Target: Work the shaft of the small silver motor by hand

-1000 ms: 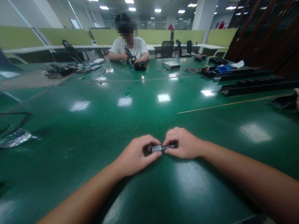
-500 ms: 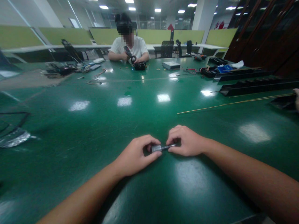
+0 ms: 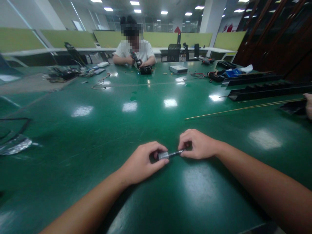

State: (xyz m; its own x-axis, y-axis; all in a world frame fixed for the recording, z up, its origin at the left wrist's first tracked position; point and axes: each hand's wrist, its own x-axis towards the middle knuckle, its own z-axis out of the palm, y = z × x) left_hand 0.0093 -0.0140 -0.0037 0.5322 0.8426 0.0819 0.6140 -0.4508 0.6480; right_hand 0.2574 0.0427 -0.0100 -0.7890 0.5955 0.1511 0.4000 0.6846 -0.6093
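Observation:
Low over the green tabletop [image 3: 107,130], my left hand [image 3: 143,162] is closed, thumb and fingers gripping a short silver cylinder [image 3: 163,155]. From its right end a thin metal rod [image 3: 174,153] sticks out, slightly tilted upward to the right. My right hand [image 3: 198,144] pinches this rod near its far end between thumb and fingertips. A gap of bare rod shows between the two hands. The cylinder's left end is hidden in my left palm, and I cannot tell what kind of tool or part it is.
Across the table a person [image 3: 135,48] works on a black device [image 3: 146,70]. Thin yellow rods [image 3: 219,112] and long black channel pieces [image 3: 263,91] lie at right, near another person's hand [image 3: 308,104]. Cables and electronics [image 3: 65,73] are heaped at back left; a silver box [image 3: 178,69] stands behind.
My right hand has slid right and slightly away along the rod, so more of the rod shows. My left hand has stayed in place on the cylinder.

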